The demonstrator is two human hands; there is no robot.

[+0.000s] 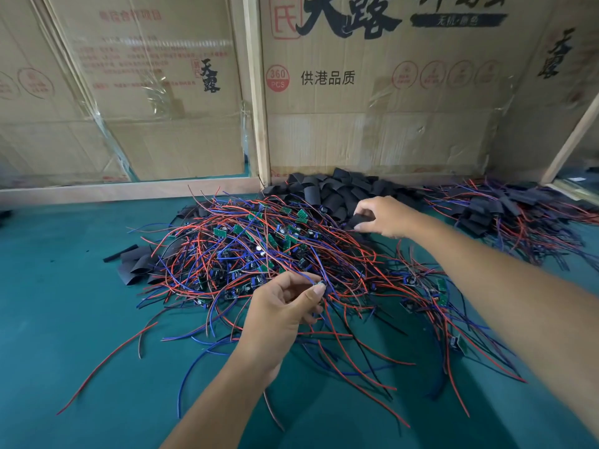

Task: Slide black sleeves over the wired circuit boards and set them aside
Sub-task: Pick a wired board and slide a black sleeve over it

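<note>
A big tangle of small green circuit boards with red, blue and black wires covers the middle of the green table. Behind it lies a heap of loose black sleeves against the cardboard wall. My left hand pinches a small board by its wires at the front of the tangle. My right hand reaches into the sleeve heap and pinches one black sleeve. At the far right lies a pile of sleeved boards with wires sticking out.
Cardboard boxes and a wooden frame post wall off the back of the green table. A few flat black sleeves lie left of the tangle. Loose wires trail toward the front edge.
</note>
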